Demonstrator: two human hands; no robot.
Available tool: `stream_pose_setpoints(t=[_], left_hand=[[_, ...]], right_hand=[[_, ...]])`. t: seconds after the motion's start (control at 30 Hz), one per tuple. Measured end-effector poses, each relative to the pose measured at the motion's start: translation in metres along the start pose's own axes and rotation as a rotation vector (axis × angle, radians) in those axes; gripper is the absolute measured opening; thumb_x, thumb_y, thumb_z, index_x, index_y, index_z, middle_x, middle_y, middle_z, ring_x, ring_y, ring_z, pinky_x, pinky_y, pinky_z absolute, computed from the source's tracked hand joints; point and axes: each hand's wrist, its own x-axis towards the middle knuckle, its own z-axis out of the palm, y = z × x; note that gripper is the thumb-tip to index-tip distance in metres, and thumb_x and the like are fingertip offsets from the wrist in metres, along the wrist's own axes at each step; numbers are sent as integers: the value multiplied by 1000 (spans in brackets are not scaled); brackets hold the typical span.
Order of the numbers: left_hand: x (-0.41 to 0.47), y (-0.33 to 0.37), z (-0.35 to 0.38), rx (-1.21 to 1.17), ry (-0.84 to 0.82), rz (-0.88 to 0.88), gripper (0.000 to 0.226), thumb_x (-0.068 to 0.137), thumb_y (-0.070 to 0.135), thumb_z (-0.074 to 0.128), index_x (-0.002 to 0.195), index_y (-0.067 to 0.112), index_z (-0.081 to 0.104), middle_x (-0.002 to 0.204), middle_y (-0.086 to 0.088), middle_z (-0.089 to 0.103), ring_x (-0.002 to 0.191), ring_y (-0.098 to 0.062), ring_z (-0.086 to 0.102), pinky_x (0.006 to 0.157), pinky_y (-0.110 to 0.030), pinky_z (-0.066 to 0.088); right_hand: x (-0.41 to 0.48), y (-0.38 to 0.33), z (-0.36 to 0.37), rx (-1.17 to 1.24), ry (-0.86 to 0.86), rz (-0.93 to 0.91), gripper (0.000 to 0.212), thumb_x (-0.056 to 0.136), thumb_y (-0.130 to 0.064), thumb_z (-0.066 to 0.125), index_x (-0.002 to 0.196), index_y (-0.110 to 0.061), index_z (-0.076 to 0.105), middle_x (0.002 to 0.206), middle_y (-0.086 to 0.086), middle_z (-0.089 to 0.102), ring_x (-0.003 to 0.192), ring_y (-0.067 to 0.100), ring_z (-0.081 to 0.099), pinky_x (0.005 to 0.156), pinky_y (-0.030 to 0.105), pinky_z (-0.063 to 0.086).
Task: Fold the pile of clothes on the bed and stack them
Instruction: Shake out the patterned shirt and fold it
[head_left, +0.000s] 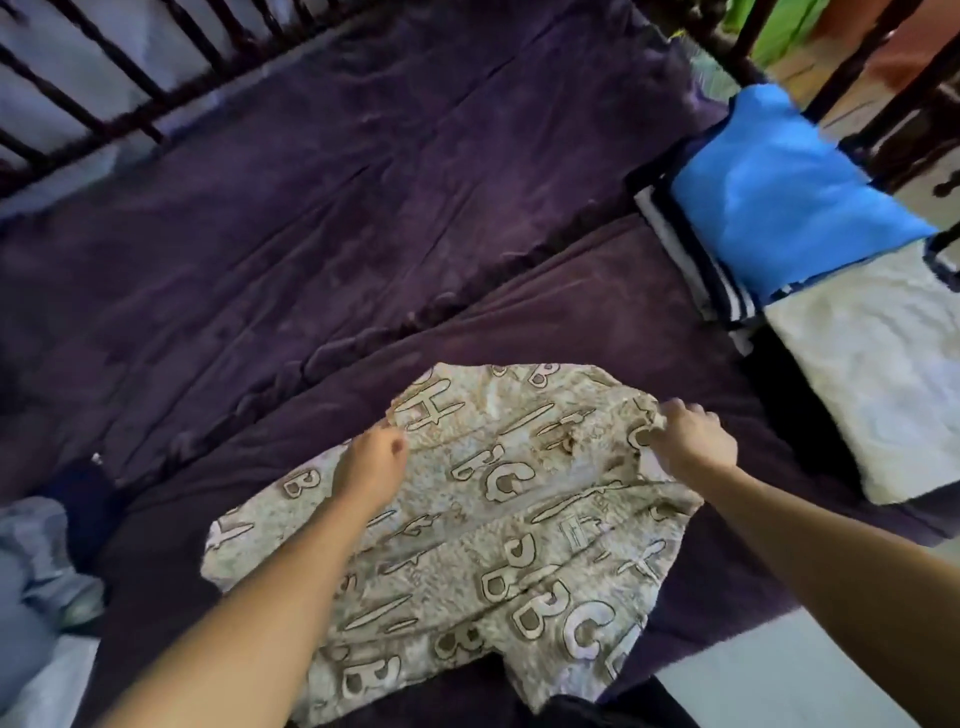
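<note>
Both forearms are reaching over a beige letter-printed cloth garment (498, 545) lying on the purple bedspread (363, 208), its long axis running away from the person. The left hand (371, 462) is gripping its far left edge with curled fingers, while the right hand (693, 441) is pinching bunched cloth opposite. The blue-topped folded stack (779, 192) is sitting nearer the right hand.

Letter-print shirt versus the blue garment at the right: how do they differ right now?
The letter-print shirt is beige with big letters; the blue garment is plain. The shirt lies spread and rumpled, gripped by the left hand and right hand; the blue garment sits folded atop a stack, untouched. Both are on the purple bed.
</note>
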Motion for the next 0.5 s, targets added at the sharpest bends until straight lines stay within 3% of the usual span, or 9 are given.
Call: stream_pose_setpoints(t=[0.17,0.33,0.43,0.5], left_hand=[[-1,-80,14,12,-47,-211,14,94,19,52,95,18,66,99,-9,68,88,-30,62,73,-36,52],[34,-150,33,32,33,-342,35,93,12,48,126,16,59,130,-15,55,116,-35,52,93,-43,46],[57,-181,47,151,28,-298,39,91,22,58,130,20,53,129,-15,50,118,-36,47,92,-45,43],[68,-193,55,224,22,-265,29,90,31,61,118,22,60,121,-12,55,113,-35,49,88,-44,42]], right_hand=[[21,-110,3,-119,23,-439,33,91,-24,50,123,-19,57,123,6,60,115,28,54,87,38,47],[30,-212,65,-292,-21,-847,50,87,-30,61,135,-23,46,142,5,44,131,26,38,101,46,42],[22,-244,112,-475,-72,-969,75,79,-42,71,143,-30,34,158,7,16,145,28,13,108,49,32],[23,-245,128,-449,-13,-962,54,83,-33,66,134,-27,50,157,5,24,145,27,16,105,48,33]])
